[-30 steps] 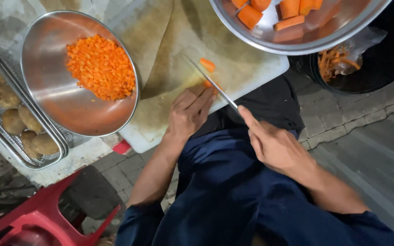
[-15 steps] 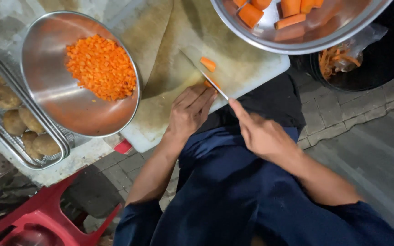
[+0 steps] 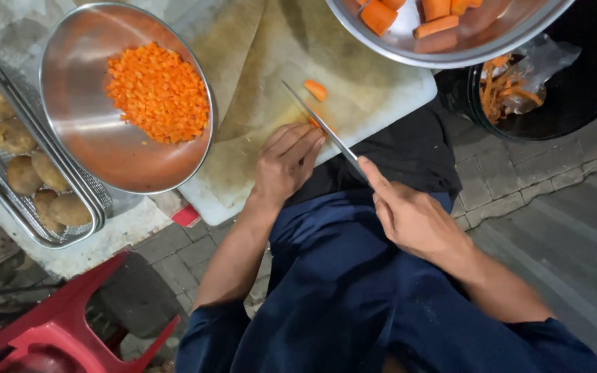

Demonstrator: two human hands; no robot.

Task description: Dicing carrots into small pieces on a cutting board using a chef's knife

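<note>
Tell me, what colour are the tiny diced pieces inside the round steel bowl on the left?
Bright orange: the diced pieces in the round steel bowl show best in the head view.

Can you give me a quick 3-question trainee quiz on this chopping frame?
1. True or false: the right hand holds the knife.
2. What fills the steel bowl left of the cutting board? A) whole potatoes B) diced carrot C) peelings
3. Where does the left hand rest?

Key
1. True; its grip is closed on the handle, blade angled across the board.
2. B; diced carrot. The potatoes lie in the wire basket further left.
3. On the cutting board, fingers curled over an orange carrot piece by the blade; a loose carrot chunk lies beyond.
</note>
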